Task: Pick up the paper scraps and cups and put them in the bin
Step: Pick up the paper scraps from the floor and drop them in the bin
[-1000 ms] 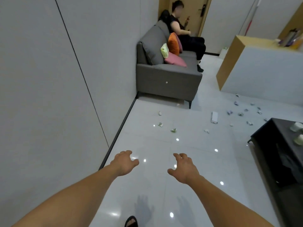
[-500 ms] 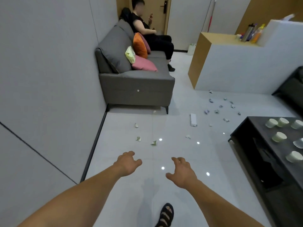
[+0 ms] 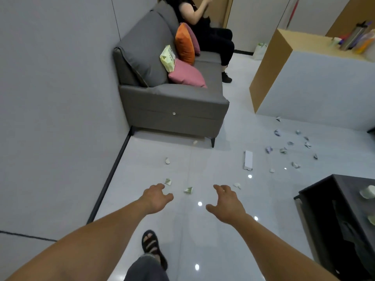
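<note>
Cups (image 3: pixel 368 192) cut off (right edge), far scraps (image 3: pixel 283 150) blurred

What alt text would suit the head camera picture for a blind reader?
The left hand and right hand, both empty, reach over a glossy floor strewn with paper scraps. A grey sofa stands ahead, a dark table at right.

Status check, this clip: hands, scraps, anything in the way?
Left hand and right hand open, nothing in either grip. Paper scraps scattered on floor ahead, none picked up; no bin in view. Nothing between hands and nearest scrap.
</note>
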Tool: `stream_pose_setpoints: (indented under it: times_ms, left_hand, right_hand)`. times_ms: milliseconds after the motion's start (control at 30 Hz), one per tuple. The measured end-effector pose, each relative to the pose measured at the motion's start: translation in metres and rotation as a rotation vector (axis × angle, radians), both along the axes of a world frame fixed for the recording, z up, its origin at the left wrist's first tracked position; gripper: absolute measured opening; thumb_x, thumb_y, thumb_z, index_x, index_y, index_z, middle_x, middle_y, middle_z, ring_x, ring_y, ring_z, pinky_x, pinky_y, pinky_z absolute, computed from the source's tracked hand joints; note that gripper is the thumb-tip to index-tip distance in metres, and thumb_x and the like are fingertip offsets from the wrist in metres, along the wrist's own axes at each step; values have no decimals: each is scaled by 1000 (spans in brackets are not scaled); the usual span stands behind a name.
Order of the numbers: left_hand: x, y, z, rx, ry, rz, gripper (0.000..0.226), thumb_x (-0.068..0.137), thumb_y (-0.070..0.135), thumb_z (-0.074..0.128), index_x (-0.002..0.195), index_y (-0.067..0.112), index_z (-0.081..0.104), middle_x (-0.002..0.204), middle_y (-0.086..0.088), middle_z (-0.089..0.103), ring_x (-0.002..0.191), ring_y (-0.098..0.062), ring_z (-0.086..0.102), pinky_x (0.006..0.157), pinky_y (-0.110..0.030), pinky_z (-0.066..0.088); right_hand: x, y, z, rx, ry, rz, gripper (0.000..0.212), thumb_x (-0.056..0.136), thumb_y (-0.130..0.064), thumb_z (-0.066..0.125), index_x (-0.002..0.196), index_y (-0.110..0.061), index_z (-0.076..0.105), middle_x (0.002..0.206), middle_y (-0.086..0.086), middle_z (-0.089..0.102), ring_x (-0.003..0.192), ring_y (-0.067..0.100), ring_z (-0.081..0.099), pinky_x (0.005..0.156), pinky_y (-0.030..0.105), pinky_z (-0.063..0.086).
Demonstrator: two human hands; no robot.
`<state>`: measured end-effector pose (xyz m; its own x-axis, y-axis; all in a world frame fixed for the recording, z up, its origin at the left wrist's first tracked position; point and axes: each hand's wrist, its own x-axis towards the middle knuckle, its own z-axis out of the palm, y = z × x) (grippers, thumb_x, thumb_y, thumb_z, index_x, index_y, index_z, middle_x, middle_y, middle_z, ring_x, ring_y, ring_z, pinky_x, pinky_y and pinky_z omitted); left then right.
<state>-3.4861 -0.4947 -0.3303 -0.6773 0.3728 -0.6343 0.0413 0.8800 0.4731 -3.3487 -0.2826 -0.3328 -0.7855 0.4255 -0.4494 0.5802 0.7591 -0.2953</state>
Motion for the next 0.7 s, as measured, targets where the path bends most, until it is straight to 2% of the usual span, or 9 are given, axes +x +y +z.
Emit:
stream_pose_setpoints:
  times_ms: [167, 367, 533, 700]
  left_hand:
    - [-99, 46, -25, 23, -43, -39, 71, 89, 50, 50, 149, 19, 28, 151, -7, 31, 136, -28, 33, 108, -38, 34]
    - [-211, 94, -22, 89, -39, -14, 68, 87, 48, 51, 147, 20, 33, 152, -6, 32, 136, -28, 33, 108, -38, 33]
    - [-273, 115, -33, 89, -86, 81, 67, 89, 48, 51, 147, 20, 32, 152, -5, 31, 135, -27, 37, 107, -36, 34]
    - [-301, 128, -71, 31, -159, 264, 67, 90, 51, 49, 147, 21, 30, 150, -5, 33, 133, -26, 39, 106, -36, 36]
  right_hand:
    - [-95, 32, -13, 19, -54, -2, 81, 87, -50, 60, 153, -24, 21, 156, 2, 22, 139, 25, 29, 105, 39, 39]
    - [-197, 67, -12, 36, -113, 27, 81, 87, -50, 60, 153, -25, 20, 156, 1, 21, 138, 23, 30, 101, 38, 42]
    - [-278, 96, -24, 32, -151, 123, 81, 87, -51, 60, 153, -25, 20, 156, 2, 21, 137, 24, 31, 103, 38, 42]
    - [-356, 128, -67, -5, -214, 307, 79, 85, -48, 59, 151, -28, 22, 155, 0, 22, 136, 24, 32, 102, 38, 44]
